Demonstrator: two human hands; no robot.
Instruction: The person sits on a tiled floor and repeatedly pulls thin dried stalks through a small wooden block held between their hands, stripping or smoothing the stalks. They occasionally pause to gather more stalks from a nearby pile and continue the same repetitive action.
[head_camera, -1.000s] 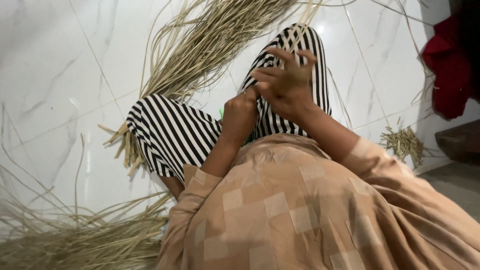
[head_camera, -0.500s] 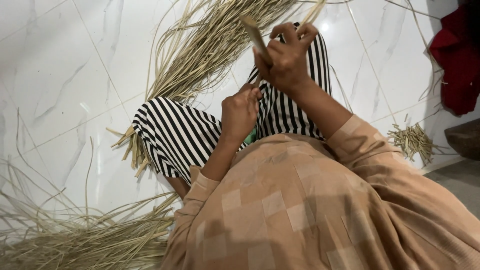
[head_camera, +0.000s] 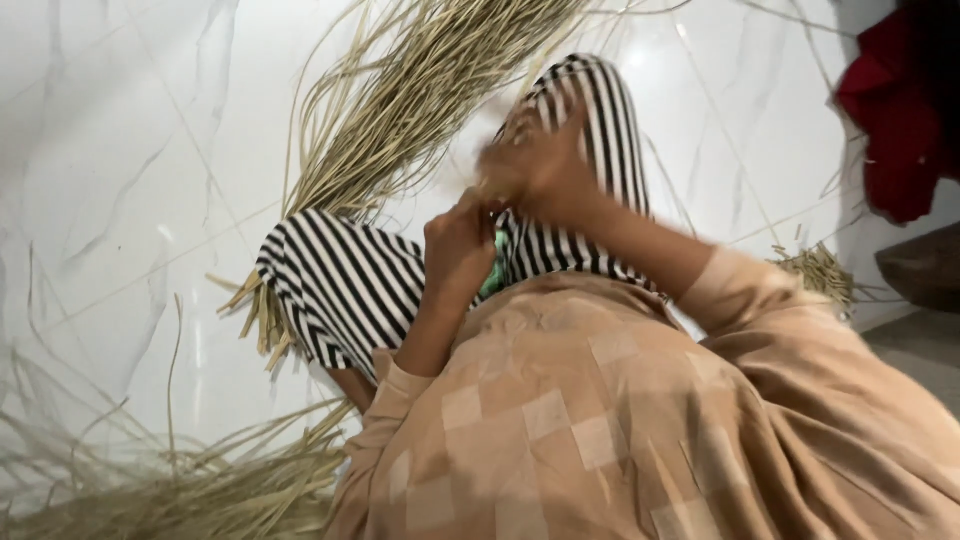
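I sit on the floor with my knees in black-and-white striped trousers (head_camera: 340, 285). My right hand (head_camera: 535, 165) is blurred with motion above the right knee, its fingers closed around a pale reed strip (head_camera: 488, 178). Just below it, my left hand (head_camera: 458, 248) is curled, its fingertips meeting the lower end of the same strip. A small green thing (head_camera: 492, 275) shows between the left hand and my lap. A large bundle of long dry reeds (head_camera: 420, 100) fans out on the floor beyond my knees.
White marble-look floor tiles (head_camera: 130, 150) surround me. Loose reeds (head_camera: 180, 480) are heaped at the lower left, and a small pile of cut stubs (head_camera: 820, 268) lies at the right. Red cloth (head_camera: 895, 110) and a dark object (head_camera: 925, 265) sit at the right edge.
My right hand lifted a reed strip upward and has now swept down and left, blurring. The left hand has stayed close beneath it. The view shifted slightly.
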